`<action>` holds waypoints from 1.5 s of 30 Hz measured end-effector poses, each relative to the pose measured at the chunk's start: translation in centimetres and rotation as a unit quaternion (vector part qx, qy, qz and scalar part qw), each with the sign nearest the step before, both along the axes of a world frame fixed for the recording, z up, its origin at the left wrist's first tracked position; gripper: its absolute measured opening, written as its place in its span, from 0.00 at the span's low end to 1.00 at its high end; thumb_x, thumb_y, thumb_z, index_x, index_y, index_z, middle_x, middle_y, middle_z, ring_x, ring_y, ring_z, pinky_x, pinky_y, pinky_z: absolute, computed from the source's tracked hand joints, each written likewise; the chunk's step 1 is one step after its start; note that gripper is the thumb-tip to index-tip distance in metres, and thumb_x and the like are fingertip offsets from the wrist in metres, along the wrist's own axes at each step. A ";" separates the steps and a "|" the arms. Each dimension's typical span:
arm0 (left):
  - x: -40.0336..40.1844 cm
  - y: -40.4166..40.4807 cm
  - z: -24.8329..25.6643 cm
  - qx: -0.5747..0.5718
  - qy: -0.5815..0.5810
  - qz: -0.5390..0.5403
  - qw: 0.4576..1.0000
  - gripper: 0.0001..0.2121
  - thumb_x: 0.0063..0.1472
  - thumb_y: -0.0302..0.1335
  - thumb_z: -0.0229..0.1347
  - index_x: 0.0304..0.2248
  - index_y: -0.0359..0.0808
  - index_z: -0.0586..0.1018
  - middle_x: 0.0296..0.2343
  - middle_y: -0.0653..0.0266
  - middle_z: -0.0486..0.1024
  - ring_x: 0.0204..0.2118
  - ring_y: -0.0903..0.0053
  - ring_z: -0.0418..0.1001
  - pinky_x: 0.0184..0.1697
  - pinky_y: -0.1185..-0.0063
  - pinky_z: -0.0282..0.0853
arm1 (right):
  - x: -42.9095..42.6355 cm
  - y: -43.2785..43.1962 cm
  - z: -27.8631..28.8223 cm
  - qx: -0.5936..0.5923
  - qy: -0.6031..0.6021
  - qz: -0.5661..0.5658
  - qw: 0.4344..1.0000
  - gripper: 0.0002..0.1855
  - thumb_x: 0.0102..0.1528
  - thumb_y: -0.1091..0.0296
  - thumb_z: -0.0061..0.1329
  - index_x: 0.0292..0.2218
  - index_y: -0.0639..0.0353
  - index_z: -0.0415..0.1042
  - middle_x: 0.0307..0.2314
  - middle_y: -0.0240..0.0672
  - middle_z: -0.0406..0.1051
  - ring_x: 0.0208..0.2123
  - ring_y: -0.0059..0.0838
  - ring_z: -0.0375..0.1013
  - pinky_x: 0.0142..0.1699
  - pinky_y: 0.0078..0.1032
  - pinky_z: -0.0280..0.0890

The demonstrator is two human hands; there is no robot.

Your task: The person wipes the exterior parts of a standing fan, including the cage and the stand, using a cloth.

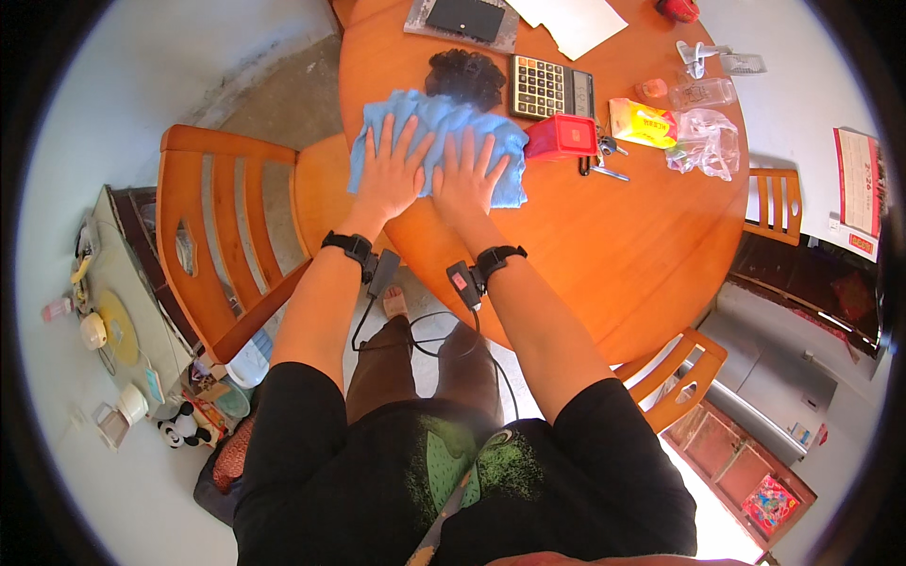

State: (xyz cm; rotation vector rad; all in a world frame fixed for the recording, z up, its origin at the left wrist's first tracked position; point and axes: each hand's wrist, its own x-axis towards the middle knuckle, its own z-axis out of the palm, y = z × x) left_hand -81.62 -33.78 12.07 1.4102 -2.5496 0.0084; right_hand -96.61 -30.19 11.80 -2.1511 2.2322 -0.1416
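Observation:
A light-blue cloth (439,111), rumpled along its far edge, lies across the left part of a round wooden table (623,262). My left hand (391,173) rests flat on it, palm down, with the fingers spread. Beside it, my right hand (467,173) presses on the cloth in the same way. The two thumbs nearly meet at the cloth's near edge. Just beyond the cloth is a black ruffled thing (463,76), perhaps fabric. A red plastic box (566,138) stands close to the cloth's right edge.
Past the box are a calculator (538,86), keys (609,146), a yellow packet (640,122) and a clear plastic bag (708,145). A black wallet-like case (463,19) and white paper (577,25) lie at the far side. A wooden chair (226,233) stands at left.

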 end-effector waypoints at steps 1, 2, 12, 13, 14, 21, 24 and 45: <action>0.1 -0.8 -0.1 -0.004 0.011 -0.002 1.000 0.25 0.58 0.36 0.48 0.57 0.50 0.65 0.60 0.62 0.51 0.63 0.53 0.43 0.61 0.50 0.39 | 0.1 -0.8 -0.1 -0.002 0.002 -0.003 1.000 0.31 0.60 0.50 0.30 0.61 0.48 0.52 0.63 0.37 0.42 0.64 0.55 0.33 0.60 0.65 0.27; 0.1 -1.7 -0.3 -0.009 0.022 -0.004 1.000 0.25 0.57 0.36 0.48 0.57 0.50 0.65 0.60 0.62 0.52 0.63 0.53 0.44 0.61 0.50 0.40 | 0.2 -1.6 -0.2 0.004 0.019 -0.006 1.000 0.31 0.60 0.50 0.30 0.62 0.47 0.52 0.63 0.37 0.42 0.64 0.55 0.33 0.60 0.66 0.27; -0.3 -7.4 -1.2 -0.023 0.042 0.003 0.999 0.25 0.60 0.35 0.46 0.57 0.54 0.63 0.60 0.67 0.51 0.63 0.55 0.45 0.60 0.48 0.42 | 0.0 -7.2 -2.1 -0.051 0.044 -0.029 0.997 0.31 0.58 0.50 0.33 0.61 0.45 0.52 0.62 0.37 0.42 0.63 0.55 0.35 0.58 0.68 0.31; -0.4 -7.7 -1.6 -0.032 0.041 0.007 0.999 0.24 0.60 0.35 0.46 0.57 0.55 0.63 0.60 0.67 0.52 0.62 0.55 0.46 0.60 0.48 0.42 | -0.1 -7.5 -2.1 -0.054 0.035 -0.029 0.998 0.30 0.58 0.51 0.33 0.61 0.45 0.52 0.62 0.38 0.42 0.63 0.55 0.35 0.58 0.68 0.31; -0.5 -7.9 -1.9 -0.040 0.040 0.012 0.998 0.24 0.60 0.35 0.46 0.57 0.55 0.63 0.60 0.68 0.52 0.62 0.55 0.46 0.60 0.48 0.43 | -0.2 -7.8 -2.1 -0.057 0.026 -0.028 0.998 0.30 0.58 0.51 0.33 0.61 0.45 0.53 0.62 0.38 0.42 0.63 0.55 0.35 0.59 0.68 0.30; -1.0 -8.4 -3.0 -0.088 0.029 0.037 0.995 0.23 0.62 0.37 0.44 0.58 0.57 0.63 0.59 0.70 0.55 0.62 0.59 0.48 0.59 0.47 0.45 | -0.7 -8.8 -2.5 -0.086 -0.015 -0.019 0.996 0.29 0.59 0.52 0.30 0.60 0.45 0.53 0.62 0.39 0.43 0.64 0.55 0.35 0.60 0.66 0.26; -1.1 -8.1 -3.2 -0.102 -0.010 0.059 0.993 0.23 0.63 0.38 0.43 0.58 0.56 0.62 0.60 0.70 0.54 0.63 0.60 0.48 0.59 0.48 0.44 | -0.6 -8.9 -2.4 -0.085 -0.028 -0.014 0.996 0.30 0.59 0.51 0.30 0.61 0.44 0.53 0.62 0.39 0.42 0.64 0.55 0.34 0.60 0.66 0.25; -4.4 17.3 -0.2 0.072 0.023 0.079 0.994 0.27 0.59 0.38 0.47 0.58 0.46 0.62 0.62 0.62 0.48 0.65 0.56 0.38 0.63 0.51 0.34 | -5.5 14.5 0.4 -0.007 -0.026 0.112 0.993 0.31 0.57 0.52 0.38 0.60 0.51 0.55 0.62 0.40 0.44 0.65 0.50 0.35 0.63 0.60 0.28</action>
